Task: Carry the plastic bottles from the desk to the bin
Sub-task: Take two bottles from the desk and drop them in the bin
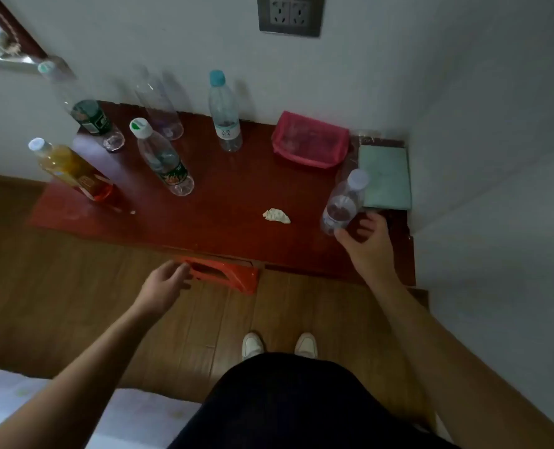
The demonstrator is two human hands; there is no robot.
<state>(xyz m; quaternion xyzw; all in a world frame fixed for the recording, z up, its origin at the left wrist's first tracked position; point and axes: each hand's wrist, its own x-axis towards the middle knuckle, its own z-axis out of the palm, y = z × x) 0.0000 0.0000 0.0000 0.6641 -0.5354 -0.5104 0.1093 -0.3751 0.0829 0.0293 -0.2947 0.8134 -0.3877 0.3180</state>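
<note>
Head view: looking down on a dark red desk [224, 202] set against a white wall; frame is motion-blurred.
Landmark: pink pouch [310, 140], at the back of the desk near the wall.
Right hand [368, 246]: near side of the pouch and to its right, at the desk's front-right corner. Fingers curled around the base of a small clear bottle [343, 202] with a pale cap. The bottle tilts, cap pointing up and away; whether its base touches the desk cannot be told through the blur.
Left hand [164, 285]: well to the near-left of the pouch, off the desk edge, over the wood floor. Fingers loosely spread, holding nothing, just beside an orange plastic stool [227, 275] that pokes out under the desk.
Blue-capped bottle [224, 113]: upright, just left of the pouch.
White-capped bottle [162, 158]: further left of the pouch, green label low on the body.
Clear uncapped bottle [160, 106]: left of the pouch, at the wall; very faint.
Dark-labelled bottle [86, 108]: far left, at the back corner.
Orange-drink bottle [71, 170]: far left, at the desk's left edge, partly full.
Bottle count: 6 on or over the desk.
Crumpled scrap [276, 216]: in front of the pouch, mid-desk.
Green notebook [385, 177]: right of the pouch, flat, just beyond the held bottle.
Wall socket [290, 14]: above the pouch.
Feet: 2 white shoes [252, 345] on the floor, well in front of the pouch.
</note>
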